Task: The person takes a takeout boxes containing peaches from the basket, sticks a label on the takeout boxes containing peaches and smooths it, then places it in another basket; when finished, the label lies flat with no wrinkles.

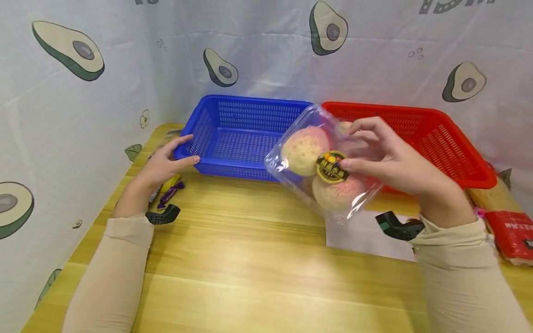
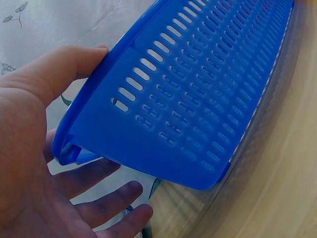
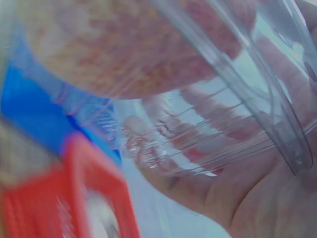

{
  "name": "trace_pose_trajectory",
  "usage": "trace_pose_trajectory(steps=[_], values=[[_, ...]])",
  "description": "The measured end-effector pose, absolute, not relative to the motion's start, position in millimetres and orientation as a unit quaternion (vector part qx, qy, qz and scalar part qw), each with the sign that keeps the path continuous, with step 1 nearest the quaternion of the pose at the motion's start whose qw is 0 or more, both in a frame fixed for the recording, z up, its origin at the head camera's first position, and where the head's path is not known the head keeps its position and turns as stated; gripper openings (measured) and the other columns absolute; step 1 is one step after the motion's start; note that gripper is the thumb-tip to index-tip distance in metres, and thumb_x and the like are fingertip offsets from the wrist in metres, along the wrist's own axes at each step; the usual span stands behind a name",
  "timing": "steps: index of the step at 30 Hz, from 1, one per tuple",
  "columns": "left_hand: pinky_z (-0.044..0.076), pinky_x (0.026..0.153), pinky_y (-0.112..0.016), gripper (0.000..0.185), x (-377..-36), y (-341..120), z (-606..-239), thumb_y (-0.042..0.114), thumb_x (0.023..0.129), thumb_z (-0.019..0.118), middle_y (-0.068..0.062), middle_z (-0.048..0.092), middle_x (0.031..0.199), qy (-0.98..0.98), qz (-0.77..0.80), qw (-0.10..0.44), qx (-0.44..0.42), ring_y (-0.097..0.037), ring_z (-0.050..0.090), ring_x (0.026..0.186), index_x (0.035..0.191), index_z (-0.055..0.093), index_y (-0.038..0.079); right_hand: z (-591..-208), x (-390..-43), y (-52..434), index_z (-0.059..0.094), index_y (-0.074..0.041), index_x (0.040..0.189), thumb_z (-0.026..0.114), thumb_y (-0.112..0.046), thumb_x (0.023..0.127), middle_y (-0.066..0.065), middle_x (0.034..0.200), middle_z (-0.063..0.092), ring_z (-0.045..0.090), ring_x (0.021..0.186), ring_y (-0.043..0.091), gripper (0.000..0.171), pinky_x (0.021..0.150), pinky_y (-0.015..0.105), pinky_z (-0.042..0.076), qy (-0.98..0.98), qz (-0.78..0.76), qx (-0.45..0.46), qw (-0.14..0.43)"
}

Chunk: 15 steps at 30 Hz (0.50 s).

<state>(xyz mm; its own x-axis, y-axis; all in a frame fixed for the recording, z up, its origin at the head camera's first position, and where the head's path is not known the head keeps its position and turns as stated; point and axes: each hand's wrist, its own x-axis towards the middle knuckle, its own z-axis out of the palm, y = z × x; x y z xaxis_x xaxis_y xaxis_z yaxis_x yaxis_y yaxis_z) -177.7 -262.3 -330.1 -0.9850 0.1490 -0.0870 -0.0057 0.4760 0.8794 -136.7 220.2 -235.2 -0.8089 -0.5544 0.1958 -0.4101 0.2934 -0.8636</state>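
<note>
My right hand (image 1: 387, 157) holds a clear plastic clamshell box of peaches (image 1: 306, 150) tilted in the air, over the front of the two baskets. A black round label with gold lettering is on the lid. In the right wrist view, a peach (image 3: 133, 44) shows through the clear plastic, with fingers behind it. My left hand (image 1: 162, 162) is at the left end of the blue basket (image 1: 250, 171). Its thumb and fingers lie about the corner, the thumb on the rim (image 2: 81, 101) in the left wrist view, while several fingers stretch loosely below.
A red basket (image 1: 454, 138) stands right of the blue one. A white sheet (image 1: 366, 236) lies in front of it. At the right edge is a red packet (image 1: 510, 233). A purple-wrapped candy (image 1: 170, 195) and a yellow item (image 1: 170, 183) lie by the left wrist. A patterned curtain hangs behind.
</note>
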Motion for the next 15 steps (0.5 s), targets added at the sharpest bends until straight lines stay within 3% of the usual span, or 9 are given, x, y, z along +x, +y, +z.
trace_pose_trajectory(steps=[4,7,11,15], values=[[0.036,0.102,-0.055,0.08,-178,-262,-331,0.047,0.095,0.069,-0.006,0.013,0.165,0.858,0.506,0.079,0.041,-0.033,0.04,0.122,0.161,0.027,0.032,-218,-161,263,0.04,-0.021,0.132,0.061,0.009,0.096,0.005,0.121,0.065,0.069,0.095,0.016,0.052,0.075,0.025,0.058,0.796,-0.566,-0.205,0.061],[0.033,0.107,-0.058,0.079,-178,-263,-331,0.045,0.096,0.068,-0.006,0.011,0.166,0.859,0.504,0.081,0.04,-0.035,0.036,0.133,0.161,0.026,0.032,-211,-186,298,0.039,-0.021,0.129,0.058,0.005,0.099,0.005,0.102,0.069,0.07,0.079,0.018,0.044,0.063,0.029,0.059,0.767,-0.622,-0.141,0.074],[0.028,0.112,-0.061,0.079,-177,-265,-331,0.043,0.096,0.068,-0.006,0.009,0.167,0.857,0.508,0.082,0.041,-0.035,0.027,0.144,0.161,0.026,0.031,-206,-212,337,0.036,-0.032,0.125,0.059,-0.018,0.103,0.002,0.099,0.06,0.068,0.07,0.021,0.035,0.057,0.04,0.059,0.817,-0.568,-0.041,0.087],[0.029,0.111,-0.061,0.079,-174,-265,-331,0.045,0.096,0.069,-0.006,0.009,0.166,0.854,0.511,0.082,0.04,-0.036,0.03,0.142,0.161,0.026,0.032,-214,-223,374,0.036,-0.045,0.118,0.063,-0.046,0.096,-0.005,0.098,0.053,0.068,0.07,0.02,0.035,0.064,0.044,0.06,0.874,-0.473,0.048,0.102]])
